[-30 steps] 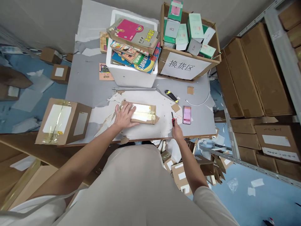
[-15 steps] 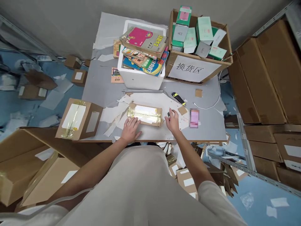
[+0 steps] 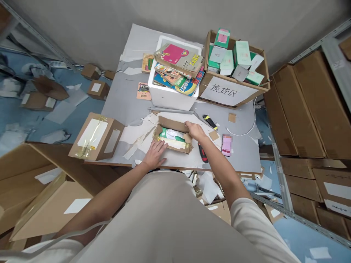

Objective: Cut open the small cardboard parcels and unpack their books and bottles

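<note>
Cardboard box (image 3: pixel 177 147) gapes upward, lengthwise left-right; hands (image 3: pixel 155 155) (image 3: pixel 195 130) apart, left flat, right pinching flap (image 3: pixel 172 124).

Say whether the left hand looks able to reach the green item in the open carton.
Probably yes: the left hand is at the carton, whose open top leaves the green item showing.

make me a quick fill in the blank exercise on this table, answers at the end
Touched by the left hand and right hand, the open cardboard box shows white and ____ contents.

Books are piled in a ____ foam box.

The utility knife nearer the foam box is black and ____.

In the picture, the red-and-black cutter lies ____ of the phone.

Missing words: green; white; yellow; left.
</note>
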`<state>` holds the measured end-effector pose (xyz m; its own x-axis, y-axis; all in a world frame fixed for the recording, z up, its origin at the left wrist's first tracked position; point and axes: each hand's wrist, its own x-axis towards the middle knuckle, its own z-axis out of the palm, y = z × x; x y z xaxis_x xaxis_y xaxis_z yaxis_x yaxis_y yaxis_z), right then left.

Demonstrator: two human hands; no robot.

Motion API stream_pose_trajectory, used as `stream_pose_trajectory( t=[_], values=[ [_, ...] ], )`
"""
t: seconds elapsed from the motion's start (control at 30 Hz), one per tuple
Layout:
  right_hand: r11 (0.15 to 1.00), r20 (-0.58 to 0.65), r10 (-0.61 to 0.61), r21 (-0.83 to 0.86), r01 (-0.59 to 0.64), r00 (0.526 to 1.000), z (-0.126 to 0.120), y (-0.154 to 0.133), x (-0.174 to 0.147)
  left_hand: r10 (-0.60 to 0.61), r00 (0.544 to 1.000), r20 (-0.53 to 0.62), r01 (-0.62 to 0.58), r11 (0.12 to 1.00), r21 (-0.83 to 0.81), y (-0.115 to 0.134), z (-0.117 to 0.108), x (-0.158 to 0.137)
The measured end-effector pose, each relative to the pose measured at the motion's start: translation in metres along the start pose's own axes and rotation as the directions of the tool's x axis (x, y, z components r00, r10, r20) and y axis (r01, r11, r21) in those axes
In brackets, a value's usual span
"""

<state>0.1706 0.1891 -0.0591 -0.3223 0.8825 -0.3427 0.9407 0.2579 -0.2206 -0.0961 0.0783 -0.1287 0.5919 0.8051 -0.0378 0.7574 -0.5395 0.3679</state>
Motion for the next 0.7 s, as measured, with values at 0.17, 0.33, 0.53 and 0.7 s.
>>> stream_pose_trajectory(
  t=[0.17, 0.33, 0.53, 0.7],
  values=[
    [0.971, -0.136, 0.224, 0.118, -0.209, 0.965, 0.001, 0.006, 0.025, 0.019, 1.0, -0.007, -0.019, 1.0, -0.02, 0.001, -0.002, -0.002],
    [0.995, -0.263, 0.08, -0.042, -0.094, 0.962, 0.008, -0.007, 0.019, -0.046, 0.995, -0.092, 0.041, 0.997, -0.058, -0.013, -0.025, 0.015],
    [0.919, 0.042, -0.356, -0.168, 0.358, 0.934, 0.008, -0.037, -0.024, 0.063, 0.995, 0.082, -0.066, 0.997, 0.037, -0.067, -0.069, 0.064],
    [0.972, 0.042, -0.073, -0.219, 0.081, 0.996, 0.021, -0.066, -0.045, 0.219, 0.955, 0.201, -0.22, 0.975, -0.018, -0.1, -0.064, 0.093]
  ],
)
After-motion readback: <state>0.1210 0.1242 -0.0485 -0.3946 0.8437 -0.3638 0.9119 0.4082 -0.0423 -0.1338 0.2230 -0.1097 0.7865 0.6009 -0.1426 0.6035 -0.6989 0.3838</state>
